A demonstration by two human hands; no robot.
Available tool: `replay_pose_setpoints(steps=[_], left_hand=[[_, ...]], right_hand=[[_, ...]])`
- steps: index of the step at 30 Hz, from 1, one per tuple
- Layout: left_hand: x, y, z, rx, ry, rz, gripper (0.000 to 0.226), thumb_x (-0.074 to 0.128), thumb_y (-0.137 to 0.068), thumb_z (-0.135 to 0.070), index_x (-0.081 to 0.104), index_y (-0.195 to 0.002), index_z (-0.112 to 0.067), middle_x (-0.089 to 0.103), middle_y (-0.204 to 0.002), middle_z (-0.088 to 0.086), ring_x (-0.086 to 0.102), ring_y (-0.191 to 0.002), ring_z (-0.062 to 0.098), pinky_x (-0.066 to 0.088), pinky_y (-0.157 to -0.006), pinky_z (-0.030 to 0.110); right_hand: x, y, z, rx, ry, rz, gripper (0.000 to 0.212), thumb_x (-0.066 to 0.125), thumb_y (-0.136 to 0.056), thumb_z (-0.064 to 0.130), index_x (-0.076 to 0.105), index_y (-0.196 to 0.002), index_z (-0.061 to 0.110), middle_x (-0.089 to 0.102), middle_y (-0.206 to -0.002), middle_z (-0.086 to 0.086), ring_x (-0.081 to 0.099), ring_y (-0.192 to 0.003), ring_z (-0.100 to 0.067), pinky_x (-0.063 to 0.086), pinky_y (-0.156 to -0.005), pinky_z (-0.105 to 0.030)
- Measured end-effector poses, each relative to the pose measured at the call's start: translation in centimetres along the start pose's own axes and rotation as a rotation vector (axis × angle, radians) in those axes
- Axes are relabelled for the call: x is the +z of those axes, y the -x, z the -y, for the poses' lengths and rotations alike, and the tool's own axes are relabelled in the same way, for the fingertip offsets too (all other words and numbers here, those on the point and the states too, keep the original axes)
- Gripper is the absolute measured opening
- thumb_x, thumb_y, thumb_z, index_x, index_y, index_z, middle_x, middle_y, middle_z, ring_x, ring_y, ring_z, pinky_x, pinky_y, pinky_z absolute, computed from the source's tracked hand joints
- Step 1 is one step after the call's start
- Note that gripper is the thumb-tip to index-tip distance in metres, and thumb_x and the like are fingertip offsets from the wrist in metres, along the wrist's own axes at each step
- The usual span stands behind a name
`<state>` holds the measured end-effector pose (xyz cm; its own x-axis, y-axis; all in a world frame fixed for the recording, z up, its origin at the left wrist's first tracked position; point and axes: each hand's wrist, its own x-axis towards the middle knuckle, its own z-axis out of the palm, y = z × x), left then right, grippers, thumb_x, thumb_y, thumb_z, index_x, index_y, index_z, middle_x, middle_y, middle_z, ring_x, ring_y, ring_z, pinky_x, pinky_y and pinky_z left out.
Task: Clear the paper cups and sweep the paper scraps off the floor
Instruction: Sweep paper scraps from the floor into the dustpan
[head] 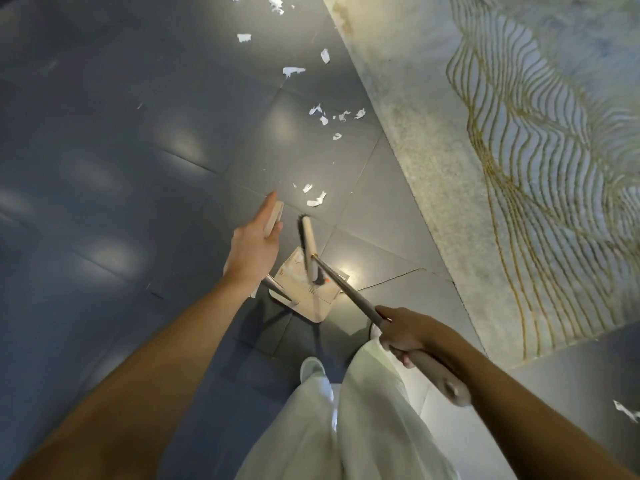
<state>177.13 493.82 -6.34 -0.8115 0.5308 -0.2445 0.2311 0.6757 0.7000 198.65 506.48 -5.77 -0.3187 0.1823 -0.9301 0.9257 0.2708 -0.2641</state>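
Dark grey tiled floor (104,168) fills the left and centre of the head view; a pale grey-blue rug with gold wavy lines (554,133) covers the upper right. White torn paper scraps (317,200) lie scattered on the tiles in a loose trail from top centre down to mid-frame, the nearest just beyond the broom head. One further scrap (627,412) lies at the lower right edge. Left hand (254,245), at centre, has its fingers nearly straight, laid along the beige top grip of the dustpan handle (274,218); whether the thumb wraps it cannot be told. Beige flat dustpan (301,289) sits on the floor directly below that hand. Right hand (408,336), lower right of centre, is curled tightly round the grey metal broom pole (346,289), near its beige end grip. Beige broom head with dark bristles (307,242) hangs over the dustpan, beside the left hand. White trousers (346,427) and one pale shoe (311,367) occupy bottom centre
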Motion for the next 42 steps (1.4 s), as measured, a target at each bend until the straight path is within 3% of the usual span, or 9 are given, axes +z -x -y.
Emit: replay_pose_setpoints(steps=[5,11,17,21,25,27,29,35,42], left_hand=[[-1.2,-2.2,-0.2,-0.005,-0.017,-0.064,0.051,0.043,-0.100,-0.028,0.027,-0.147,-0.040,0.062,-0.116,0.018,0.060,-0.101,0.036,0.045,-0.097,0.051],[-3.0,-8.1,-0.9,-0.026,0.010,-0.127,0.053,0.044,-0.100,-0.024,0.026,-0.148,-0.039,0.061,-0.121,0.015,0.060,-0.101,0.033,0.044,-0.099,0.049],[-3.5,-16.2,-2.7,-0.080,-0.023,-0.142,0.053,0.044,-0.100,-0.025,0.026,-0.147,-0.040,0.060,-0.121,0.014,0.060,-0.098,0.028,0.047,-0.098,0.047],[-3.7,-20.5,-3.8,-0.145,-0.029,-0.114,0.053,0.042,-0.100,-0.028,0.024,-0.147,-0.042,0.058,-0.123,0.016,0.058,-0.108,0.035,0.044,-0.100,0.051],[-3.8,-22.7,-4.6,-0.134,-0.016,-0.090,0.051,0.044,-0.100,-0.026,0.028,-0.145,-0.045,0.059,-0.103,0.011,0.059,-0.096,0.034,0.046,-0.095,0.048],[-4.1,-23.4,-4.8,-0.132,-0.010,-0.098,0.051,0.045,-0.100,-0.025,0.030,-0.145,-0.043,0.059,-0.103,0.010,0.059,-0.094,0.035,0.047,-0.094,0.047],[-4.5,-24.1,-4.7,-0.128,-0.017,-0.096,0.051,0.045,-0.100,-0.025,0.029,-0.145,-0.042,0.061,-0.110,0.013,0.059,-0.094,0.034,0.047,-0.095,0.048],[-6.1,-24.6,-3.6,-0.086,-0.031,-0.057,0.051,0.044,-0.100,-0.027,0.026,-0.146,-0.042,0.060,-0.123,0.012,0.061,-0.099,0.033,0.048,-0.095,0.049],[-11.1,-25.3,-0.1,-0.019,-0.027,-0.056,0.049,0.043,-0.100,-0.029,0.029,-0.145,-0.043,0.059,-0.130,0.001,0.059,-0.110,0.027,0.045,-0.097,0.039]], right_hand=[[-3.6,3.0,2.3,-0.017,-0.074,-0.006,0.064,0.050,-0.088,-0.004,0.035,-0.144,0.023,0.050,-0.063,-0.008,0.043,-0.041,-0.011,0.039,-0.040,-0.019],[-9.4,-3.2,6.7,-0.085,0.008,-0.190,0.060,0.049,-0.090,0.002,0.034,-0.145,0.020,0.060,-0.072,-0.010,0.052,-0.046,-0.015,0.047,-0.047,-0.024],[-16.9,-11.4,11.3,-0.099,0.105,-0.326,0.053,0.045,-0.095,0.005,0.035,-0.145,0.017,0.052,-0.085,-0.007,0.051,-0.060,-0.014,0.038,-0.046,-0.019],[-19.6,-15.5,13.1,-0.051,0.124,-0.205,0.062,0.050,-0.090,0.004,0.030,-0.147,0.019,0.055,-0.083,-0.008,0.055,-0.061,-0.016,0.048,-0.054,-0.025],[-19.7,-15.2,13.3,-0.001,0.091,-0.007,0.074,0.056,-0.087,0.001,0.028,-0.149,0.028,0.059,-0.088,-0.009,0.058,-0.059,-0.014,0.047,-0.048,-0.022],[-19.7,-13.9,13.3,0.020,0.034,0.108,0.078,0.056,-0.086,-0.003,0.025,-0.149,0.032,0.060,-0.096,-0.012,0.054,-0.053,-0.012,0.047,-0.046,-0.020],[-20.4,-12.3,13.4,0.030,-0.017,0.146,0.078,0.054,-0.087,-0.006,0.026,-0.148,0.034,0.057,-0.091,-0.011,0.048,-0.047,-0.010,0.045,-0.044,-0.019],[-22.9,-8.5,14.3,0.054,-0.233,0.054,0.077,0.051,-0.089,-0.007,0.026,-0.149,0.036,0.048,-0.065,-0.007,0.041,-0.036,-0.008,0.038,-0.036,-0.018],[-23.0,-9.7,20.0,-0.029,-0.160,-0.108,0.073,0.049,-0.091,-0.005,0.022,-0.151,0.026,0.052,-0.068,-0.009,0.045,-0.033,-0.008,0.041,-0.038,-0.019]])
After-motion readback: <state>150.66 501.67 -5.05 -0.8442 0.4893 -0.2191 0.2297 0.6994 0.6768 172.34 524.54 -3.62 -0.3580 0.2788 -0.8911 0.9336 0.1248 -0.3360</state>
